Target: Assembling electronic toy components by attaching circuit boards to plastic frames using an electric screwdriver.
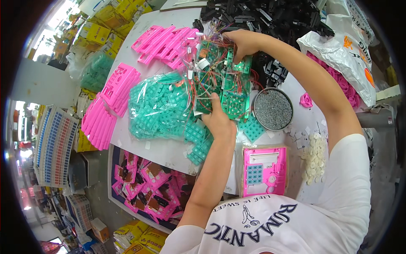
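Note:
A stack of green circuit boards (234, 95) with tangled red and other coloured wires lies across the middle of the table, between my two hands. My left hand (220, 122) grips its near edge, thumb on top and the other fingers mostly hidden. At the far end, my right hand (245, 42) is closed round the boards' edge, with its fingertips partly hidden by boards and wires. Left of the stack is a clear bag of teal rubber keypads (158, 106). Loose teal keypads (253, 128) lie beside and partly under the boards.
Pink plastic casings (120, 86) are stacked at left. A round dish (292, 111) holds small grey metal pieces. Near me sits a pink casing (275, 163) with a keypad fitted. Black plastic parts (258, 15) heap at the back. A bin (111, 173) of pink assemblies stands lower left.

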Available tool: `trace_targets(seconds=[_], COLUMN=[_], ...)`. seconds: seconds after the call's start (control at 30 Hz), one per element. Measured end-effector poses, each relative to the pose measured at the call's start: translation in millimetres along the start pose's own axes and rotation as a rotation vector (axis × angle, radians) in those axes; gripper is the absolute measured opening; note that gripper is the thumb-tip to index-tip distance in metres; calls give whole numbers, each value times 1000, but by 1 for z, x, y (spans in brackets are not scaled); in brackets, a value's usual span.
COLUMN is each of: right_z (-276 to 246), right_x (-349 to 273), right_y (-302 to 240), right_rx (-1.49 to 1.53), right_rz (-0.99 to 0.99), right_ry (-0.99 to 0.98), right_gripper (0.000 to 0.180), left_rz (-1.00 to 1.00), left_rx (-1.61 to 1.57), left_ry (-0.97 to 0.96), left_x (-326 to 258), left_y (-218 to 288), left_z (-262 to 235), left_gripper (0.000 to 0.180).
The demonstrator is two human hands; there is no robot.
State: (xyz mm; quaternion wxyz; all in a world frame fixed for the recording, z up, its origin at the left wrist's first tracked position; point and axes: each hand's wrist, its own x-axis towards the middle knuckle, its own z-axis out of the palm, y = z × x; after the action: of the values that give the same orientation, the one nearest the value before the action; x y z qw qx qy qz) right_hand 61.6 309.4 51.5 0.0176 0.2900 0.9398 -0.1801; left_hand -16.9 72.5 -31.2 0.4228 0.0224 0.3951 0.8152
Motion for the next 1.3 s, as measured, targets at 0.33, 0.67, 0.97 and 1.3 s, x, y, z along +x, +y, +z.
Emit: trace_targets(seconds=[0.33,0.67,0.97,1.3], right_z=[1,2,8,10], right_x=[-5,18,19,21], right_y=[38,-89,-91,-97], right_rx=[102,-383,-306,-448], right_rz=[32,-396,-273,-218], right_ry=[204,-125,-111,-84], right_gripper=[121,89,57,78], left_rz=[-75,20,120,125], left_rx=[-70,76,93,134], left_ry=[-114,-57,-4,7], left_x=[4,4,7,14], left_y=[-1,-6,-15,-18], left_z=[-2,-6,11,15], left_gripper=[36,40,53,50])
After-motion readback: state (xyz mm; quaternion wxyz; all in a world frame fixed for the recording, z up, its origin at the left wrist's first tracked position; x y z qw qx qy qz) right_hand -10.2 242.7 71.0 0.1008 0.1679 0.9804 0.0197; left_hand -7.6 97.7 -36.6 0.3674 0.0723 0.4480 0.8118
